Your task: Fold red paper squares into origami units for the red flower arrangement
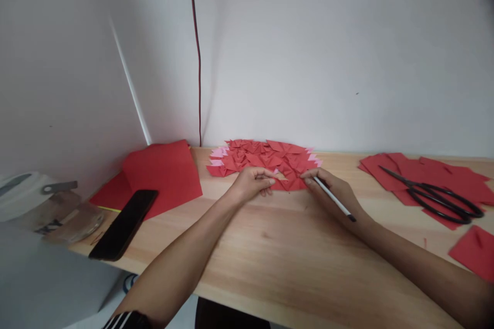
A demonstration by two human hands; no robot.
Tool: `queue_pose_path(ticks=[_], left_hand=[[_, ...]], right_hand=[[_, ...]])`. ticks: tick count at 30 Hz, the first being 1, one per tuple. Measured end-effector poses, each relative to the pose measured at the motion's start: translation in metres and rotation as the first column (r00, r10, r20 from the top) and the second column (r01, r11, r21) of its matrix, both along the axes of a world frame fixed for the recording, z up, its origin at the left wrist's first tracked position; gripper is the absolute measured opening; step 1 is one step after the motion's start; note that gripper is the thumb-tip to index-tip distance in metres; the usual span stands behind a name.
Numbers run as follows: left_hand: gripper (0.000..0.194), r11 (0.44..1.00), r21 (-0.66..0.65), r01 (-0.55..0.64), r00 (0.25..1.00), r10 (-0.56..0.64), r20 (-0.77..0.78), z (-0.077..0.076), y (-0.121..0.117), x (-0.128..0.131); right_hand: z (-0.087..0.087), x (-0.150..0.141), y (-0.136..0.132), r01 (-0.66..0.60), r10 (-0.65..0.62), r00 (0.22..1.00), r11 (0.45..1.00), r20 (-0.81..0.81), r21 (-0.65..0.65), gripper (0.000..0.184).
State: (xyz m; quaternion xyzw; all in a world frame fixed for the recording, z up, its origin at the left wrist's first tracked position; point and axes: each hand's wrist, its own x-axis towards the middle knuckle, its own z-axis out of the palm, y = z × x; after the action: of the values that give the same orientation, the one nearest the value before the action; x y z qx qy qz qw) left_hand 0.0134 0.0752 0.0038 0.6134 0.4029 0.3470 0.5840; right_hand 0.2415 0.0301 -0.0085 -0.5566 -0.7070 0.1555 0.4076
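Note:
Against the wall lies a pile of small folded red paper pieces (pixel 266 157), with pink pieces (pixel 219 152) at its sides. At the front edge of that pile, my left hand (pixel 252 184) has its thumb and forefinger closed on the left end of a folded red paper piece (pixel 287 184). My right hand (pixel 328 190) reaches the other end of this piece with its fingertips. A slim white pencil (pixel 334 199) with a dark end is held in the same hand, slanting back over it; its front tip is hidden by the fingers.
Black-handled scissors (pixel 436 195) lie on red paper squares (pixel 401 169) at the right, near another red square (pixel 476 252). On the left are large red sheets (pixel 162 175), a black phone (pixel 125 223) and a clear bottle (pixel 73 216). A dark red cord (pixel 196 46) hangs down the wall.

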Motion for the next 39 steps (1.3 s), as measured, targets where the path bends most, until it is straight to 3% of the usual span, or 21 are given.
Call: queue_pose_path(ticks=[6, 18, 25, 32, 36, 39], left_hand=[[0.022, 1.0, -0.009, -0.02, 1.0, 0.02, 0.019, 0.0, 0.001, 0.0], [0.021, 0.965, 0.098, -0.245, 0.969, 0.241, 0.052, -0.008, 0.009, -0.003], [0.022, 0.96, 0.133, -0.245, 0.969, 0.239, 0.058, -0.011, 0.008, -0.001], [0.014, 0.925, 0.24, -0.295, 0.955, 0.291, 0.052, 0.016, 0.019, -0.018], [0.008, 0.894, 0.275, -0.354, 0.931, 0.364, 0.017, 0.035, 0.044, -0.049], [0.008, 0.882, 0.259, -0.392, 0.907, 0.418, -0.05, 0.04, 0.066, -0.073]], right_hand=[[-0.002, 0.005, 0.004, 0.006, -0.006, 0.999, 1.0, -0.036, 0.018, 0.023], [-0.012, 0.01, 0.01, 0.048, -0.047, 0.995, 0.999, -0.093, 0.011, 0.023], [-0.017, 0.014, 0.015, 0.08, -0.077, 0.992, 0.997, -0.098, 0.021, 0.023], [-0.009, 0.01, 0.01, 0.067, -0.063, 0.993, 0.997, -0.098, 0.039, 0.023], [-0.005, 0.008, 0.007, 0.064, -0.06, 0.995, 0.997, -0.084, 0.044, 0.023], [-0.005, 0.006, 0.007, 0.062, -0.059, 0.996, 0.997, -0.074, 0.046, 0.023]])
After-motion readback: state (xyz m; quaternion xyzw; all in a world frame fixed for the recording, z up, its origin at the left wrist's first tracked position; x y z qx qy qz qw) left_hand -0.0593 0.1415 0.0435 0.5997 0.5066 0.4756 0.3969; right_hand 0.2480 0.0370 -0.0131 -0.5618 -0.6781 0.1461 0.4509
